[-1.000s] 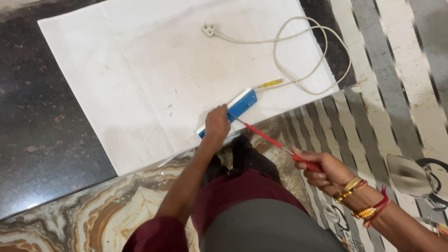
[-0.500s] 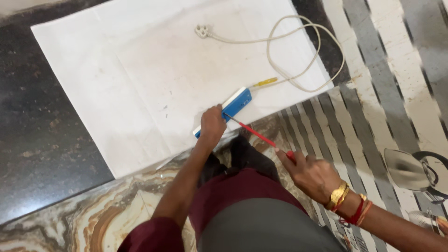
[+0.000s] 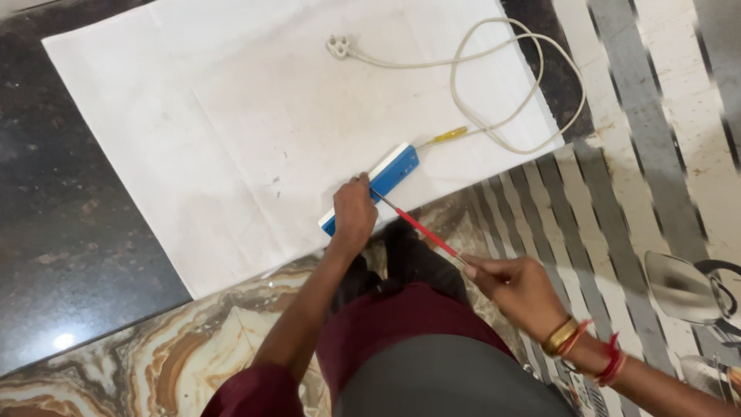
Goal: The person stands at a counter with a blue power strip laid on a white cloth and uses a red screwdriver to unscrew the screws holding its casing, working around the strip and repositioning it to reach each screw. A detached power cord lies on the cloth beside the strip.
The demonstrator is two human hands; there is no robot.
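Note:
A blue and white extension box [image 3: 392,171] lies on a large white sheet [image 3: 231,116] spread on the floor. My left hand [image 3: 353,216] presses down on the near end of the box. My right hand [image 3: 513,287] grips a red-handled screwdriver [image 3: 421,228] whose metal tip reaches the box beside my left hand. From the box's far end a cream cable [image 3: 509,85] loops across the sheet and ends in a white plug [image 3: 337,47]. A yellow sleeve [image 3: 450,135] sits where the cable leaves the box.
Dark speckled floor [image 3: 46,232] lies left of the sheet, marbled brown floor [image 3: 154,363] near me, a grey-striped mat [image 3: 617,154] to the right. A shiny metal object [image 3: 683,287] rests at the right edge. My knees in maroon cloth [image 3: 401,316] are below.
My right hand has slid along the screwdriver and turned, its fingers now pinching the red handle's end. My left hand stays on the box. The camera view shifted slightly.

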